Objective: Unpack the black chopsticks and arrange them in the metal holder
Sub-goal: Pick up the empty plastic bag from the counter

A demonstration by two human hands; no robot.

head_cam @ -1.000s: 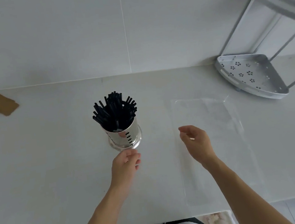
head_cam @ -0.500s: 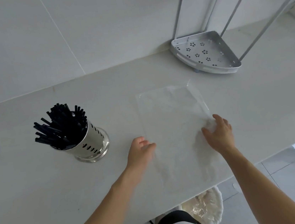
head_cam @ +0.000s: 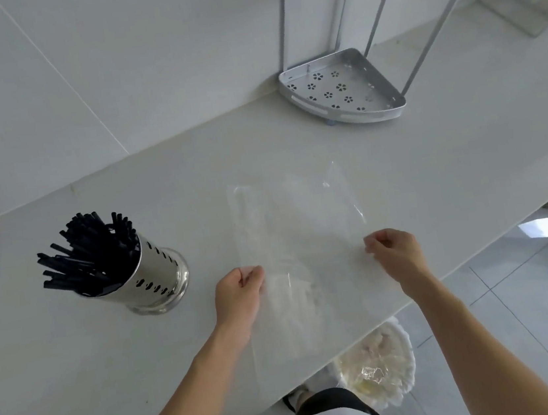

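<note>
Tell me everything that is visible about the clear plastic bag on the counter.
The clear plastic bag is a thin, see-through rectangular sheet, looks empty and lies mostly flat on the white counter, its near end reaching the counter's front edge. It shows faint wrinkles and glossy creases. The left hand pinches its left edge and the right hand its right edge. It lies apart from the metal holder.

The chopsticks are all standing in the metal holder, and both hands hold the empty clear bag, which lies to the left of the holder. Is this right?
One detail is wrong: the head view shows the clear bag to the right of the metal holder, not to its left. The rest holds: the black chopsticks stand in the holder, and the left hand and right hand pinch the bag's side edges.
</note>
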